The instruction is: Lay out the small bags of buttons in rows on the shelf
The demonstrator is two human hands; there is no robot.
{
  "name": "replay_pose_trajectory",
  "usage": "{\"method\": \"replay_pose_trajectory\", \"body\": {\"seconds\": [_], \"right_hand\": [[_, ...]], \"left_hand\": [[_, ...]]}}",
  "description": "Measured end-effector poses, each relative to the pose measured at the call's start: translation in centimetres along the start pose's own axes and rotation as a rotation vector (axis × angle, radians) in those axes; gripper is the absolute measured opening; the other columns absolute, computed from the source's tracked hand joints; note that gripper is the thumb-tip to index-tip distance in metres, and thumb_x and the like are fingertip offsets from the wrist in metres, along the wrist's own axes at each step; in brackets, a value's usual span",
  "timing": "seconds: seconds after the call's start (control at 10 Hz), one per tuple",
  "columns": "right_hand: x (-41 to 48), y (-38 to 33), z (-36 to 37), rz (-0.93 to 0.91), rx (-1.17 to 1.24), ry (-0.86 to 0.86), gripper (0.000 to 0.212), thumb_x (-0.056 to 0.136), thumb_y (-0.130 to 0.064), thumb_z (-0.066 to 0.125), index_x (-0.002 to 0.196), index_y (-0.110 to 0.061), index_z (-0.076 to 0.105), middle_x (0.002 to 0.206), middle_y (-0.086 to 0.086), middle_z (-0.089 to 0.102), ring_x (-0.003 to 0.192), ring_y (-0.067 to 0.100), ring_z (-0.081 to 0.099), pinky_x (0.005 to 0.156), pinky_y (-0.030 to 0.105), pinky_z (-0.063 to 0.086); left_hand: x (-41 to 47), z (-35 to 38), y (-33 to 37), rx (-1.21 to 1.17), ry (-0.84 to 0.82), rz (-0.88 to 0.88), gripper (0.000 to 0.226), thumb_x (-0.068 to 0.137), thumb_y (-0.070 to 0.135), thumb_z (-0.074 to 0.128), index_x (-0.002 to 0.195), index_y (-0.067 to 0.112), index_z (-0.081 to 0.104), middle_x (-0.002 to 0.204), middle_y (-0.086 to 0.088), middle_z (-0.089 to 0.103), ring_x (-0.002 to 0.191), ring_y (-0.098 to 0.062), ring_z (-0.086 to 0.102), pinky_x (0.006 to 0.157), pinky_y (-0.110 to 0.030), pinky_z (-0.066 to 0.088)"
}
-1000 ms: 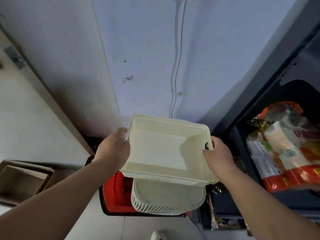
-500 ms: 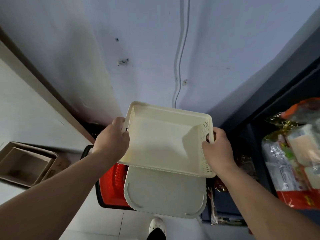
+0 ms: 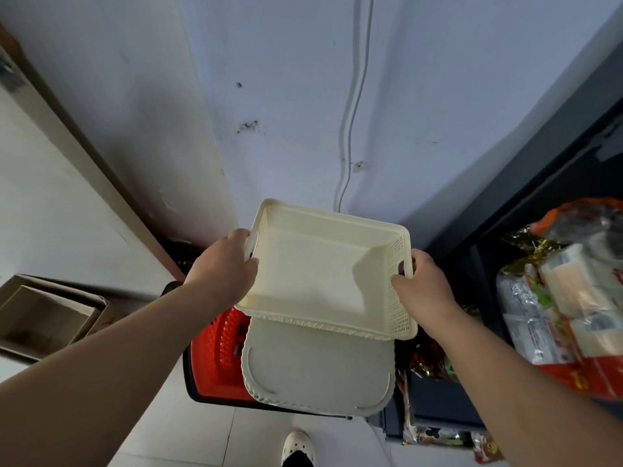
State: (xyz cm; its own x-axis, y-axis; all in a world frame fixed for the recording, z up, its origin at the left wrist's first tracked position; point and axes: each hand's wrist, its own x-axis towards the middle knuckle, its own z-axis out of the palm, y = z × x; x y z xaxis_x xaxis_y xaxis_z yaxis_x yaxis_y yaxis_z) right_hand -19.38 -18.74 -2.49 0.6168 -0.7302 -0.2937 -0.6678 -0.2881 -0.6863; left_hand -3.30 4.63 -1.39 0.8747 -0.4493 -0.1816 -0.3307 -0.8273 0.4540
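Task barely begun: no button bags in view, none laid out. At left, a cardboard box [image 3: 43, 318] sits on the floor [image 3: 60, 203]. The left hand [image 3: 222, 264] and right hand [image 3: 424, 284] each close their grip on a handle of an empty cream basket [image 3: 310, 274], held above a red basket [image 3: 215, 352]. The dark shelf [image 3: 512, 203] at right holds snack packets [image 3: 573, 291].

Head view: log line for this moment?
left hand grips left end of cream basket | right hand grips its right handle | basket empty, over second cream basket and red basket | button bags: none in view
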Motion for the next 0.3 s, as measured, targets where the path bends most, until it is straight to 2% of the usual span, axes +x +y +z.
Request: {"method": "replay_pose_trajectory", "body": {"seconds": [0.1, 0.2, 0.3], "right_hand": [[-0.6, -0.6, -0.6, -0.054, -0.127, 0.035, 0.017, 0.076, -0.015, 0.054, 0.089, -0.026, 0.053, 0.098, 0.002, 0.058, 0.080, 0.020, 0.058, 0.064, 0.032, 0.048], [-2.0, -1.3, -1.3, -0.155, -0.316, 0.049, 0.035, 0.081, -0.018, 0.054, 0.116, -0.021, 0.055, 0.119, 0.007, 0.052, 0.105, 0.026, 0.054, 0.088, 0.042, 0.049], [-4.4, -2.7, -2.5, -0.276, -0.450, 0.099, 0.049, 0.087, -0.023, 0.053, 0.135, -0.016, 0.044, 0.136, 0.005, 0.044, 0.123, 0.027, 0.044, 0.100, 0.041, 0.040]], "left_hand": [[-1.2, -0.7, 0.4, 0.051, 0.027, 0.033, 0.031, 0.089, 0.027, 0.049, 0.118, 0.016, 0.046, 0.104, -0.004, 0.054, 0.088, -0.022, 0.050, 0.074, -0.036, 0.045], [-2.6, -2.1, 1.1, 0.101, 0.078, 0.102, 0.046, 0.091, 0.032, 0.048, 0.134, 0.019, 0.040, 0.123, -0.007, 0.052, 0.110, -0.027, 0.050, 0.091, -0.043, 0.046], [-4.6, -4.3, 1.7, 0.121, 0.128, 0.138, 0.053, 0.092, 0.034, 0.048, 0.142, 0.021, 0.033, 0.137, -0.006, 0.046, 0.125, -0.028, 0.044, 0.100, -0.045, 0.040]]}}
